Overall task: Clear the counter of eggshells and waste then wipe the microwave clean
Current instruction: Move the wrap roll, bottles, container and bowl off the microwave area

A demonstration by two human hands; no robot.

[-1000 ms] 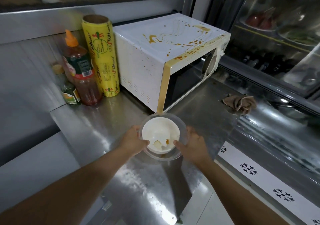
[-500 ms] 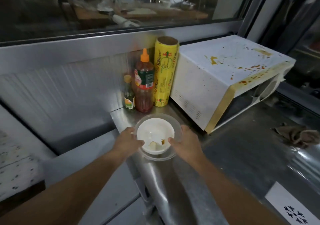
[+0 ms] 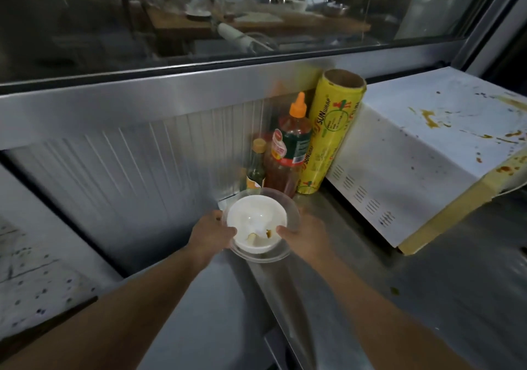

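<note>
Dim, greenish indoor light; soft sheen streaks the steel counter (image 3: 445, 278) at lower right. Motion blur softens the whole frame, wide-angle distortion bends the edges, and the window (image 3: 199, 13) reflects murkily.

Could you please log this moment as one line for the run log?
hands: left and right grip stacked bowls | contents: scraps in white bowl | microwave: top stained, unwiped

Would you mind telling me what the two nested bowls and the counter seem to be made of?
Outer bowl: clear glass or plastic, see-through. Inner bowl: glossy white, ceramic or melamine. Counter: brushed stainless steel, dull grey sheen.
</note>
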